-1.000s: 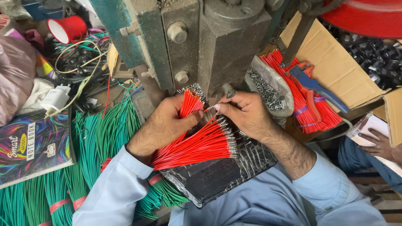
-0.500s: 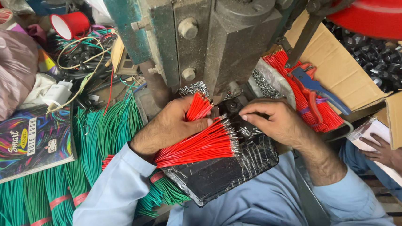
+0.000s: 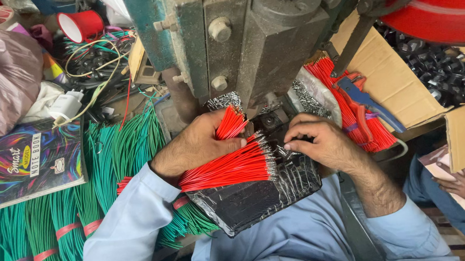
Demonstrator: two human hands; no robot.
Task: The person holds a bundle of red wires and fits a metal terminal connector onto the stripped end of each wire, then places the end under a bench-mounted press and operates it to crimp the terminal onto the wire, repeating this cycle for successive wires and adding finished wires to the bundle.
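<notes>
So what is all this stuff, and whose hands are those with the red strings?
The picture comes from a camera on a person's head, looking down at their own hands. The left hand holds a bundle of red wires with metal tips. The right hand rests beside those tips, its fingers on a black wrapped pad. Just above stands a big, heavy metal machine. Bundles of green wires lie to the left, beside a colourful notebook. More red wires and blue-handled pliers lie to the right.
</notes>
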